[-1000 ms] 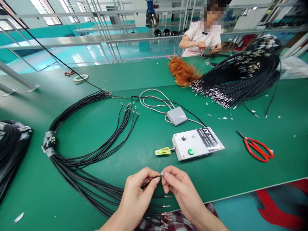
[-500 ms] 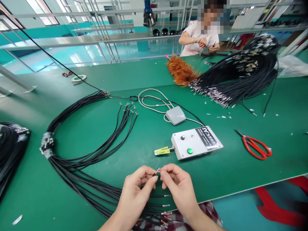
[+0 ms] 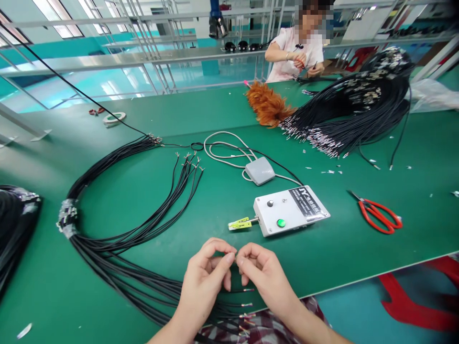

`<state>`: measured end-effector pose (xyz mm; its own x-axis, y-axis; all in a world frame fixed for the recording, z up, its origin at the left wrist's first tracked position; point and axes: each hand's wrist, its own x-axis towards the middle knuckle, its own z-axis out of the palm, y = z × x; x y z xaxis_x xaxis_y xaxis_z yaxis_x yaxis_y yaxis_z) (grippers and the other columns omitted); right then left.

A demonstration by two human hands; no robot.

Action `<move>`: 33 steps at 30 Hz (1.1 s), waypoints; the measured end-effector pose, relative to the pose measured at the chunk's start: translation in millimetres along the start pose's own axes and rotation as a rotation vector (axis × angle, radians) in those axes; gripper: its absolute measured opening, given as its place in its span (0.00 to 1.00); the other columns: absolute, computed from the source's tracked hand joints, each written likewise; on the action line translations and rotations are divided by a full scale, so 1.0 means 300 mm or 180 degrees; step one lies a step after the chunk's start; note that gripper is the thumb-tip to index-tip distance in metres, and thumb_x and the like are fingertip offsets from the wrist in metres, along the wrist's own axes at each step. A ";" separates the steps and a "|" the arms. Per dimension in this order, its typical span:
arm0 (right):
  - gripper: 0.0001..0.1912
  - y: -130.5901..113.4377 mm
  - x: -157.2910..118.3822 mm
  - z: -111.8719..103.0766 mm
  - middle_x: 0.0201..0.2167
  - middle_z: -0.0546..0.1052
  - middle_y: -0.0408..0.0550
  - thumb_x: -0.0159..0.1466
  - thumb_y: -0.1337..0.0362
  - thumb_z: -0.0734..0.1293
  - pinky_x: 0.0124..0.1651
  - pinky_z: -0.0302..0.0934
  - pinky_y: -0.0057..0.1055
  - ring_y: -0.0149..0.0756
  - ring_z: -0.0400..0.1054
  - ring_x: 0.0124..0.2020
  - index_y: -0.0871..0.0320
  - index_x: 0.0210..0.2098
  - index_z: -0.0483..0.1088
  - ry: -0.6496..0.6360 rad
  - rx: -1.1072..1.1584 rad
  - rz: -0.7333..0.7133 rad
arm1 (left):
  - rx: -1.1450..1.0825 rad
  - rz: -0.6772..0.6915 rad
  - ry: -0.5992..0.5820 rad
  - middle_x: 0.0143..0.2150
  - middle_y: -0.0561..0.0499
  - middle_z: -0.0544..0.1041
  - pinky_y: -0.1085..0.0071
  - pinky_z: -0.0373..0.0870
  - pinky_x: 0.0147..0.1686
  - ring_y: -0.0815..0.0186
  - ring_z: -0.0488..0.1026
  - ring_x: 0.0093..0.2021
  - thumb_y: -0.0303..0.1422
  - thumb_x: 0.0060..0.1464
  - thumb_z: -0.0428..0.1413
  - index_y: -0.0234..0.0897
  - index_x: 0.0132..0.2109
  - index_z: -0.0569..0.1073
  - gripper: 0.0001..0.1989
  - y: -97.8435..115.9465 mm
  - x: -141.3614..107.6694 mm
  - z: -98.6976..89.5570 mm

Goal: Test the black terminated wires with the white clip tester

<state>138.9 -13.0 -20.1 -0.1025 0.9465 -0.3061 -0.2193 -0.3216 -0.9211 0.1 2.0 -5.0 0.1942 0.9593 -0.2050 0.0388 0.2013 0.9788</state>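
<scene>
Pinching a mostly hidden wire (image 3: 235, 258), both hands' (image 3: 201, 274) fingers (image 3: 247, 266) nearly touch near black cables (image 3: 150, 289) and a white box (image 3: 278, 214).

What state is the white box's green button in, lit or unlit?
Lit, it appears: the green button glows brightly on top of the white box.

Orange-brown feather duster (image 3: 268, 106) is lying on the green table (image 3: 215, 200). Flat white tape roll (image 3: 122, 115) is resting far left; crumpled clear plastic (image 3: 432, 95), far right. Pale-shirted person (image 3: 291, 45) is working opposite.
</scene>
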 end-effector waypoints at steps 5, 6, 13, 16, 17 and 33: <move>0.20 -0.020 0.001 -0.034 0.19 0.67 0.38 0.57 0.47 0.70 0.26 0.57 0.25 0.27 0.62 0.20 0.58 0.26 0.68 -0.0238 -0.0104 0.0087 | 0.0769 0.0426 0.0273 0.29 0.53 0.70 0.77 0.62 0.21 0.71 0.65 0.24 0.34 0.59 0.54 0.37 0.32 0.74 0.09 -0.008 -0.031 -0.007; 0.19 -0.027 0.002 -0.044 0.20 0.69 0.39 0.57 0.48 0.70 0.26 0.58 0.25 0.27 0.63 0.20 0.59 0.26 0.68 -0.0353 -0.0138 0.0110 | 0.0858 0.0441 0.0243 0.28 0.53 0.70 0.77 0.62 0.22 0.70 0.65 0.25 0.34 0.59 0.54 0.37 0.32 0.73 0.09 -0.006 -0.035 -0.009; 0.13 -0.079 0.018 -0.086 0.22 0.73 0.41 0.59 0.55 0.69 0.28 0.60 0.26 0.28 0.65 0.23 0.59 0.27 0.73 -0.0976 -0.0588 0.0191 | 0.1133 0.0591 -0.0136 0.29 0.53 0.72 0.75 0.66 0.30 0.66 0.69 0.29 0.32 0.61 0.52 0.38 0.31 0.72 0.10 -0.004 -0.043 -0.023; 0.07 -0.088 0.018 -0.082 0.20 0.72 0.39 0.58 0.61 0.70 0.29 0.59 0.26 0.28 0.65 0.23 0.59 0.27 0.73 -0.1086 -0.0831 0.0279 | 0.1168 0.0624 -0.0195 0.29 0.53 0.71 0.74 0.66 0.31 0.66 0.69 0.30 0.32 0.62 0.51 0.38 0.32 0.71 0.10 -0.008 -0.043 -0.030; 0.06 -0.089 0.015 -0.080 0.20 0.71 0.39 0.57 0.62 0.70 0.29 0.59 0.26 0.28 0.64 0.23 0.59 0.28 0.73 -0.1105 -0.0854 0.0279 | 0.1159 0.0621 -0.0203 0.29 0.53 0.71 0.74 0.66 0.31 0.66 0.69 0.30 0.32 0.62 0.51 0.39 0.32 0.71 0.10 -0.008 -0.044 -0.032; 0.11 0.005 0.003 -0.002 0.20 0.71 0.39 0.50 0.61 0.74 0.24 0.53 0.21 0.21 0.60 0.17 0.62 0.25 0.72 -0.0591 0.1221 0.0999 | -0.0490 -0.0499 -0.0690 0.26 0.58 0.67 0.80 0.60 0.22 0.77 0.61 0.20 0.43 0.53 0.62 0.37 0.38 0.72 0.15 0.021 -0.013 -0.042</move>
<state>139.2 -12.4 -21.9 -0.3830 0.7934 -0.4731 -0.4862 -0.6086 -0.6271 -12.7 1.9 2.0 0.4029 0.8528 -0.3322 -0.0609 0.3871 0.9200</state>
